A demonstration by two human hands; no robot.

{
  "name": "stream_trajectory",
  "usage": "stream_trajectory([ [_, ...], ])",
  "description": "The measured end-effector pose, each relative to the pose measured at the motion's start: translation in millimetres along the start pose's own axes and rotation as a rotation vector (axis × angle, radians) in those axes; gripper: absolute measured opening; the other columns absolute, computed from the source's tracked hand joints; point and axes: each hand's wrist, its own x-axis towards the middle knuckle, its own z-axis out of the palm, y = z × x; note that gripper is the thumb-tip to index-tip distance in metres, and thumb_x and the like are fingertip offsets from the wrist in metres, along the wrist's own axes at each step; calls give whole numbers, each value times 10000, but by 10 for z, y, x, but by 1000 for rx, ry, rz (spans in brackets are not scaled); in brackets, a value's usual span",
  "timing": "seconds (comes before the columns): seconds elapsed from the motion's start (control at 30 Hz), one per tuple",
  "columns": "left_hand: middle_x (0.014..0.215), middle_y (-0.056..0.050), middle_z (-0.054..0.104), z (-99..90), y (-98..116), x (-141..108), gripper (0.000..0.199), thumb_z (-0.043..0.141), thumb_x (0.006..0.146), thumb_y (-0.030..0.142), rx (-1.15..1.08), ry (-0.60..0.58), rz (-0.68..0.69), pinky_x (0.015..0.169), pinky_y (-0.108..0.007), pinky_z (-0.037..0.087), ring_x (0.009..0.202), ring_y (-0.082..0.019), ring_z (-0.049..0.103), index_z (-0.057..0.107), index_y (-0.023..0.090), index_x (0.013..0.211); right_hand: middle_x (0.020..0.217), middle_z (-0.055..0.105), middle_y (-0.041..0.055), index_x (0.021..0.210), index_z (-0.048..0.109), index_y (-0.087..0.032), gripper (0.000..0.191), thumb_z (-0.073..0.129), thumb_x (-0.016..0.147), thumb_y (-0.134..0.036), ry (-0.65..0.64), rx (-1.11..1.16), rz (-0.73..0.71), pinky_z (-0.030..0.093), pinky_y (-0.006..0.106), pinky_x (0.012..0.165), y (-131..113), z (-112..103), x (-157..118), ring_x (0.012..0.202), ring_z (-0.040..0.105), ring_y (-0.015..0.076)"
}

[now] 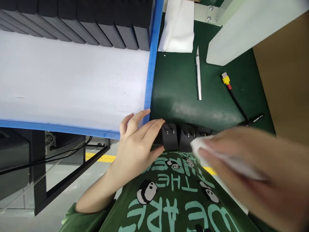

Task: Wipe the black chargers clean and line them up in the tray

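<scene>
Several black power adapters [170, 137] with two metal prongs stand in a row along the near edge of the green mat, prongs up. My left hand [138, 143] holds the left end of this row, thumb on the near side and fingertips on the far side. Its other fingers rest over the blue rim. Blurred by motion, my right hand [256, 161] grips a folded white cloth [205, 145]. The cloth is just above the adapters and hides the right part of the row.
A blue-edged white tray [72, 80] holds several black boxes [142, 35] at its back. On the green mat [173, 87] lie a white folded cloth [178, 25], a craft knife [198, 77] with its blade bare, and a USB cable [236, 101]. A white bracket [241, 35] juts in.
</scene>
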Motion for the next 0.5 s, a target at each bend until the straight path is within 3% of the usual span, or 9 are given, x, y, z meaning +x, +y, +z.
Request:
stream_trajectory([
  [0.07,1159,-76,750,10,0,-8,419,702,832,186,-4,13,-15,1059,-564,341,1320,-395,498,595,186,1237,757,682,35,929,647,-177,104,642,897,-78,-2,5,-21,476,327,624,-104,262,-185,682,616,160],
  [0.2,1139,-81,758,22,10,-10,377,687,845,220,-6,34,-17,1054,-573,339,1313,-398,506,607,209,1213,699,650,11,863,573,-190,159,657,878,-56,166,11,53,443,324,607,-156,756,-223,623,525,143],
  [0.33,1162,-74,752,21,6,-5,378,682,845,207,-10,16,-17,1075,-584,328,1331,-399,494,597,205,1213,736,649,18,905,554,-187,215,620,859,13,185,32,80,449,316,636,-144,821,-191,681,548,152],
  [0.5,1145,-70,755,36,-10,-10,391,673,845,224,-22,30,-12,1082,-593,320,1327,-403,508,597,209,1228,739,668,2,946,585,-206,215,651,855,-23,191,46,88,469,318,655,-165,780,-232,694,565,161],
])
